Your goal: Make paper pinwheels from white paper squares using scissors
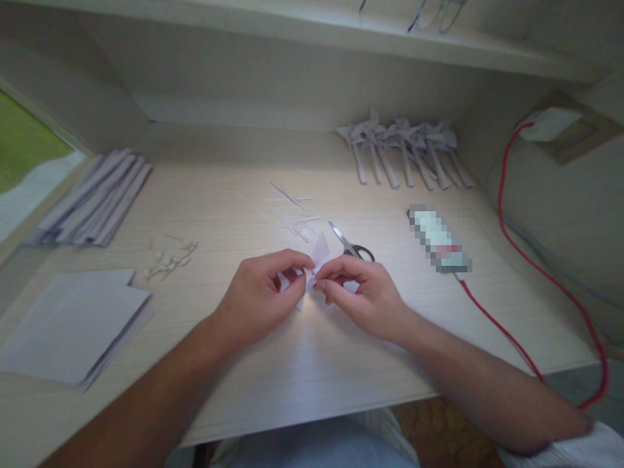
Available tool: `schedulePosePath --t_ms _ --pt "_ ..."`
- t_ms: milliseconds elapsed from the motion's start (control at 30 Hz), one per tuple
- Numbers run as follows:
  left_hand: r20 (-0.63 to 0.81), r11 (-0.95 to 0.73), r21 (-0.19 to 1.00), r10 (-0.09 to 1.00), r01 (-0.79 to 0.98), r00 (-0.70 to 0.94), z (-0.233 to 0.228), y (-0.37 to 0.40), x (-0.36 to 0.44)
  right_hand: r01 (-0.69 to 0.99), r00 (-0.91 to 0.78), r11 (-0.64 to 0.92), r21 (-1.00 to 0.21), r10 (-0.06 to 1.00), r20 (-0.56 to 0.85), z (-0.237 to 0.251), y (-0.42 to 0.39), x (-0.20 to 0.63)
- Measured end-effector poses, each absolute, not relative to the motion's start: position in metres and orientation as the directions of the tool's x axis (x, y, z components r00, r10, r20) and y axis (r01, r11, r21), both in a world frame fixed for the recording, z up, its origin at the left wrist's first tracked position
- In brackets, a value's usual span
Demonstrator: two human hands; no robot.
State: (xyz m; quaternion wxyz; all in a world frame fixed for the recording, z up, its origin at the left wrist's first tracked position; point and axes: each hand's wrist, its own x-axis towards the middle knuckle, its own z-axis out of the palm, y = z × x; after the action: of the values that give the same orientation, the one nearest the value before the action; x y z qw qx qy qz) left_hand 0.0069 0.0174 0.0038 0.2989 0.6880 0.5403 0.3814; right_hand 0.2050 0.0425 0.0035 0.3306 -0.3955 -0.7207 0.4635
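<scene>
Pale clothing (316, 448) sits closest to me at the near edge of the view, with a light sleeve (585, 452) at the near right. Beyond it, I have both forearms reaching in over the desk (253, 393). At the middle, the left hand (266, 286) is clamped by thumb and fingertips on a small white folded paper (320, 250), while the right hand (363, 292) pinches the same piece from the other side, fingertips almost meeting those of the left. That paper is above the desk, one point of it upright between the hands; its lower part is mostly hidden from me.

At the near left I see a loose stack of white sheets (73, 325). Just past it lie short sticks (170, 260) with white tips, scattered. Scissors (347, 245) rest just beyond the right hand, and thin paper strips (292, 221) lie farther, left of them. Right of the scissors is a phone (439, 240), its screen pixelated, with a red cable (501, 182) attached.

Farther left, rolled paper tubes (92, 201) lie side by side; at the far right, paper pinwheels (404, 146) lie in a row.
</scene>
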Motion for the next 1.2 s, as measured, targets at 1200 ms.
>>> schedulePosePath --t_ms 1200 --pt "0.237 -0.303 0.804 0.953 0.511 0.191 -0.0022 0.0162 0.005 0.269 -0.467 0.254 -0.929 0.878 0.104 -0.0007 0.0433 0.2051"
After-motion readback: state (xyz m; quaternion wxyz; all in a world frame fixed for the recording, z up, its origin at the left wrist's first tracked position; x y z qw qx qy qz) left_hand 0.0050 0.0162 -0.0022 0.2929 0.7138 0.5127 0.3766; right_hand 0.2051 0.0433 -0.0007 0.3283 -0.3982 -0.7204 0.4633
